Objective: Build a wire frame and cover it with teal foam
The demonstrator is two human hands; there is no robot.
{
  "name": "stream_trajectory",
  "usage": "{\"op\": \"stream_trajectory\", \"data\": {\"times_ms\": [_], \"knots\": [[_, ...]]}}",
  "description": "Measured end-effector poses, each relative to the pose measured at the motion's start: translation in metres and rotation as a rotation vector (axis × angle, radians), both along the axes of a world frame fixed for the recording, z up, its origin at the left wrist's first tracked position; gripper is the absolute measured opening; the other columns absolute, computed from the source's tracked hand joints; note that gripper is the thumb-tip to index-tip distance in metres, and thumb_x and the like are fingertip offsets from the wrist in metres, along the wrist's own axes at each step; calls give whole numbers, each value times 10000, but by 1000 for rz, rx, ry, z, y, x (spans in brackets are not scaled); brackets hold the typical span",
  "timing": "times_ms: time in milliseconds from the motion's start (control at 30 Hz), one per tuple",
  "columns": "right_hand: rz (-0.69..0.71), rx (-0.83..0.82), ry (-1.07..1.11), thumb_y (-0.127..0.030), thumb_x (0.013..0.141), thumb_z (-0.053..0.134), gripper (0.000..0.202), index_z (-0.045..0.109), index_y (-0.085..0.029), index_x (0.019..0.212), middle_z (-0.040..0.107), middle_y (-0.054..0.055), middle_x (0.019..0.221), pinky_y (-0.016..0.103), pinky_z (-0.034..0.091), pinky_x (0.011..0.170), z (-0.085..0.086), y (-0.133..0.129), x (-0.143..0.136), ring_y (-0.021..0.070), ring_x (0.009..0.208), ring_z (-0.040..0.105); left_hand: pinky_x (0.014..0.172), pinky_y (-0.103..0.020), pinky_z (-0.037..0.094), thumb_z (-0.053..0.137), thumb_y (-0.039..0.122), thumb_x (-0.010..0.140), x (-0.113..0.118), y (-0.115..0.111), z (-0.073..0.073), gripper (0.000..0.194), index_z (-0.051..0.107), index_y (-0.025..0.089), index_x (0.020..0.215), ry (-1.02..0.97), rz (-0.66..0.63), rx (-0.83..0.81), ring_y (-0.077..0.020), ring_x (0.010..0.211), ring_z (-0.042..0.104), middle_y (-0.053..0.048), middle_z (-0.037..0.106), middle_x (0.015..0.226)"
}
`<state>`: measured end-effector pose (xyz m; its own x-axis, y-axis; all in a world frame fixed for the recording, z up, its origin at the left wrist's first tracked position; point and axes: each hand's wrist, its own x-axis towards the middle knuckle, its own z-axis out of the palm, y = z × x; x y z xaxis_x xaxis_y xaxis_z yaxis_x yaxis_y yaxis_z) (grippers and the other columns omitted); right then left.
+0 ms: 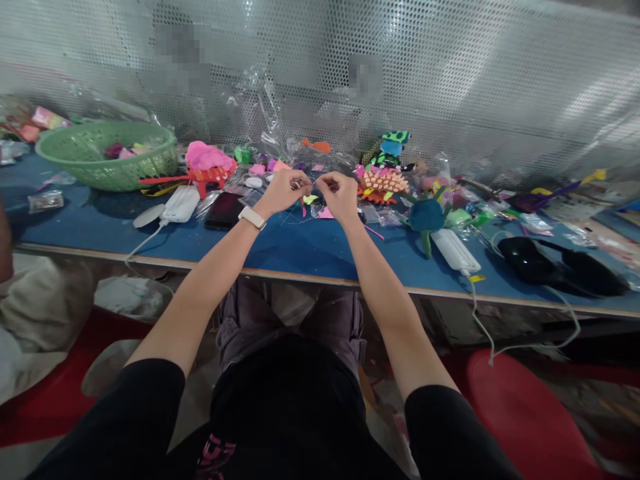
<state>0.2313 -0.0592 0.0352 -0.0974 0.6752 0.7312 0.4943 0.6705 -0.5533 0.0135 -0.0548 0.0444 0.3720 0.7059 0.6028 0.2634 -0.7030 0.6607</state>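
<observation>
My left hand (285, 190), with a pale band on its wrist, is held just above the blue table with thumb and fingers pinched together. Close beside it, fingertips almost meeting, my right hand (341, 193) makes a similar pinch. What lies between the fingertips is too fine to make out. Thin clear strands (295, 219) show on the table below the left hand. A yellow-green scrap (311, 199) and a pink piece (325, 213) lie under and between the hands. To the right of my right hand sits a spiky orange toy (385, 183).
Left stand a green basket (155, 163), a pink-and-red toy (210, 163), a white power bank (181, 204) and a dark phone (225, 210). Right are a teal turtle-like toy (427, 215), another power bank (455, 251) and a black object (560, 267). A perforated metal screen (450, 87) rises behind.
</observation>
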Motion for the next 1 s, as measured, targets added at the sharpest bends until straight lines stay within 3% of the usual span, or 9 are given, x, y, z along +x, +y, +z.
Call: {"op": "stream_trajectory", "data": {"times_ms": [167,267,400,500,700,867,1000], "knots": [[122,-301,267,-457,973,840,270,765,-252,815,749,13,761,400,613,789,-3,19,-3,205,746,690,815,-400,693,862,413,1057,2,-1,1,240,775,217,949,15,-5,10,-182,700,753,-36,807,833],[173,-417,322,-556,998,822,375,736,-254,794,724,27,740,409,622,753,-5,25,-2,208,718,687,820,-418,695,868,438,1067,3,-3,1,260,769,218,969,14,-23,-33,-190,701,755,-45,794,834],[113,-209,120,-737,1081,728,476,813,-270,1052,797,49,855,413,663,815,-1,12,-1,226,801,751,783,-414,698,857,531,1085,3,-5,1,327,763,222,1035,-27,-36,-125,-222,771,778,-79,783,873],[29,-35,-25,-699,1117,716,461,837,-284,1278,869,68,989,438,696,928,7,-6,0,258,937,820,751,-399,691,842,589,1088,2,-6,2,369,762,229,1087,-46,-20,-159,-228,801,778,-88,778,888],[-57,68,-97,-494,1119,770,271,903,-274,1206,898,91,1071,558,705,1046,12,-18,2,310,1005,851,677,-333,658,840,499,1088,2,-8,3,287,774,220,1075,-57,-40,-163,-192,756,752,-90,784,893],[-96,154,-231,-398,1174,692,241,890,-295,1265,883,105,1139,597,675,1125,8,-11,5,337,1145,836,654,-335,652,846,408,1075,4,-8,4,212,772,211,1048,-79,-20,-196,-184,721,749,-70,756,856],[-101,186,-291,-364,1194,667,228,876,-318,1270,873,109,1210,622,661,1177,7,-10,6,358,1259,815,600,-284,615,882,427,1043,3,-8,4,239,757,224,1024,-122,-47,-237,-173,711,758,-59,772,862]]}}
